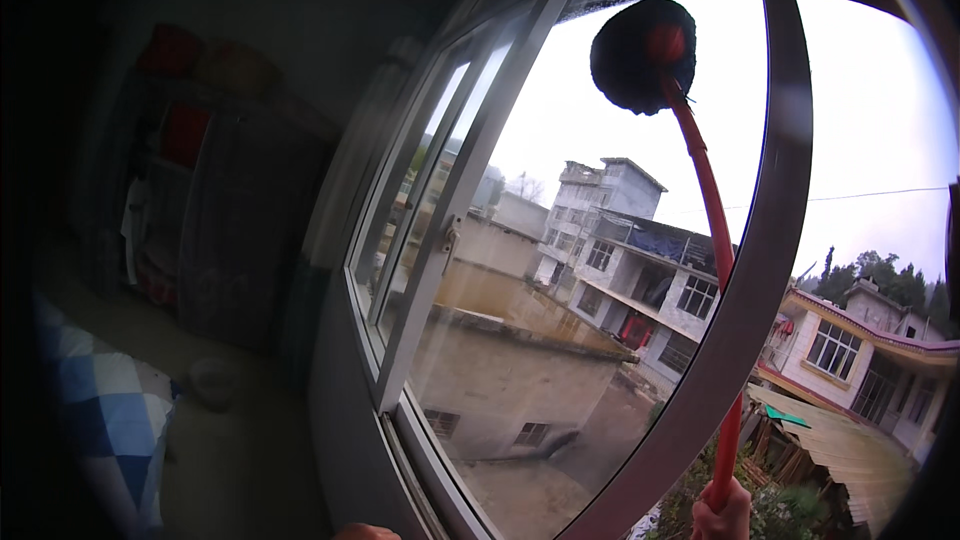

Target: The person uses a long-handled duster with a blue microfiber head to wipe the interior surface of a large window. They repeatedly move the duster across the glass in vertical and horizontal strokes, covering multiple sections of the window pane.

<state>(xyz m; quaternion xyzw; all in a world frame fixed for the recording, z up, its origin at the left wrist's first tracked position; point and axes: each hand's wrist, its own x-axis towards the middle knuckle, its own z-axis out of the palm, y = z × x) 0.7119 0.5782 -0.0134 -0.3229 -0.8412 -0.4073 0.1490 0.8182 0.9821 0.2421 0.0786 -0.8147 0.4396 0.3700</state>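
Note:
My right hand [722,512] is closed around the long red handle of a mop [703,170], low at the right, past the window frame. The handle runs up behind the frame's upright bar. Its round dark head [612,58], with a red hub, is seen through the upper part of the glass pane [520,200], on the outer side. I cannot tell how firmly the head touches the glass. Only a small part of my left hand [367,532] shows at the lower edge, by the window sill; its fingers are mostly hidden.
The sliding window's metal frame [790,140] stands between me and the mop head, with a latch [450,237] on its left upright. Outside are buildings [600,230] and a sheet roof [850,450]. A checked bed cover [115,400] and a dark wardrobe [235,230] are at the left indoors.

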